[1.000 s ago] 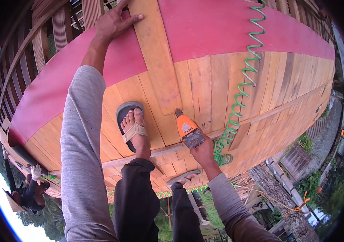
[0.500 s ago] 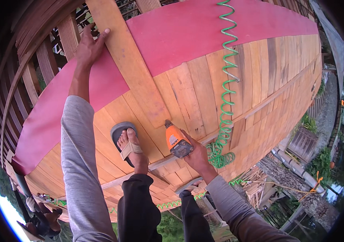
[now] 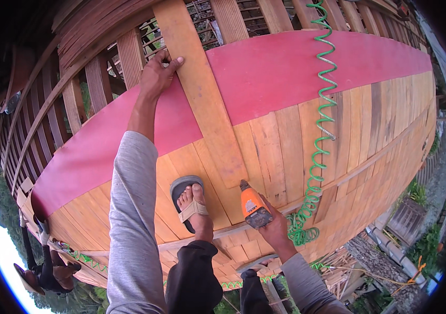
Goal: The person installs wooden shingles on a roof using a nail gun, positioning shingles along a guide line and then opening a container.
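A long wooden plank [image 3: 210,99] lies across a red sheet [image 3: 275,68], its upper end reaching over the slatted frame and its lower end over the wooden boards. My left hand [image 3: 157,76] grips the plank's left edge, with the thumb on top and the fingers partly hidden along the side. Wrapped round an orange nail gun [image 3: 255,204], my right hand [image 3: 277,230] has the tool's black nose at the plank's lower right corner. I cannot tell whether the nose touches the wood. My sandalled foot [image 3: 191,204] stands on the boards left of the tool.
A green coiled hose [image 3: 320,157] runs down the curved boarded surface [image 3: 359,112] right of the nail gun. Beyond the red sheet are upright slats [image 3: 228,21] with gaps between them. At the lower left, another person [image 3: 50,269] is near the sheet's end.
The view has shifted, so the plank, both hands and the hose appear farther right and lower. My left hand stays on the plank's edge, and the nail gun stays by its lower end.
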Available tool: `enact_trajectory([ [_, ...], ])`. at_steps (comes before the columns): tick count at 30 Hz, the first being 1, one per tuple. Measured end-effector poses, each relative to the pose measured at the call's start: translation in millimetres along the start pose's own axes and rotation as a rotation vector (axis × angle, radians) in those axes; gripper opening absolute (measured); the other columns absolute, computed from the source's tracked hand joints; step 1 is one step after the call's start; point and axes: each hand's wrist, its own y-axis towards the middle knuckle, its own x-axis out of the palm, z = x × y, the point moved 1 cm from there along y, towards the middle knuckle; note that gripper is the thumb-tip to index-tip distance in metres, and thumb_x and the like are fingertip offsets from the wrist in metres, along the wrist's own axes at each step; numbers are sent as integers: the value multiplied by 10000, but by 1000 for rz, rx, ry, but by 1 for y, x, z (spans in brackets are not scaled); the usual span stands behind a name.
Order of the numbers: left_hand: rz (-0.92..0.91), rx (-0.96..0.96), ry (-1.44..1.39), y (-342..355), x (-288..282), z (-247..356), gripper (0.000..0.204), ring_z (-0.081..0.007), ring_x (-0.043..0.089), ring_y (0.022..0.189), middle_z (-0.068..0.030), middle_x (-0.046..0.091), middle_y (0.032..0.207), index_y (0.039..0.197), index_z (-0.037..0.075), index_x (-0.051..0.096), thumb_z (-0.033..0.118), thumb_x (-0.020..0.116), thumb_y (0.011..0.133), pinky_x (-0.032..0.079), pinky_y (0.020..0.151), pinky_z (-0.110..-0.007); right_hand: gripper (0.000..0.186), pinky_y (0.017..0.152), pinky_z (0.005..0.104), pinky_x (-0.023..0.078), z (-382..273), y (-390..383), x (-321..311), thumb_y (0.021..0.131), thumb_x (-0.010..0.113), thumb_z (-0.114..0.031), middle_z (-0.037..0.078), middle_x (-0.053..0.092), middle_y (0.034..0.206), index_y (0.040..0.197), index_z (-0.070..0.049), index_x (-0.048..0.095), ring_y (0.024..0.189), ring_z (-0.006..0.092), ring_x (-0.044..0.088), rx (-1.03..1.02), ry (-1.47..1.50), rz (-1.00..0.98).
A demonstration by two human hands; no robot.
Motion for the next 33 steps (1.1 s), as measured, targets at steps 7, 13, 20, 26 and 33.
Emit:
enact_trajectory([
  [7, -20, -30, 61, -3, 15, 6, 515, -242, 684, 816, -82, 704, 804, 918, 81, 656, 593, 704, 889, 504, 818, -411, 916, 882, 438, 591, 7, 2, 2, 713, 791, -19, 109, 659, 1249, 1536, -249, 461, 1081, 378, 687, -6, -85, 8],
  [13, -61, 4, -32, 15, 1, -8, 493, -192, 642, 865, -82, 705, 944, 1183, 67, 676, 476, 732, 914, 515, 795, -365, 865, 850, 466, 589, -19, 7, 0, 711, 782, -20, 95, 562, 1296, 1501, -217, 488, 1028, 396, 682, -64, -122, 42],
  [20, -3, 80, -132, -11, 2, 25, 332, -186, 595, 819, -77, 667, 845, 967, 37, 688, 366, 721, 934, 474, 734, -384, 816, 895, 448, 582, -13, 2, 7, 744, 785, -36, 151, 646, 1337, 1496, -182, 505, 1113, 390, 678, -82, -68, 82],
  [26, -1, 103, 4, -1, -4, 14, 368, -219, 604, 828, -99, 676, 868, 993, 34, 682, 394, 720, 928, 478, 747, -402, 839, 897, 451, 576, -13, 3, 11, 745, 815, -64, 180, 708, 1231, 1514, -186, 503, 1076, 403, 691, -14, -69, 63],
  [33, 12, 126, -34, -6, 5, 20, 480, -288, 685, 982, -151, 748, 1058, 1198, 61, 710, 447, 726, 913, 516, 872, -417, 910, 933, 437, 575, -10, 0, 11, 688, 808, -2, 181, 686, 1282, 1520, -186, 491, 1112, 400, 678, 6, -98, 58],
])
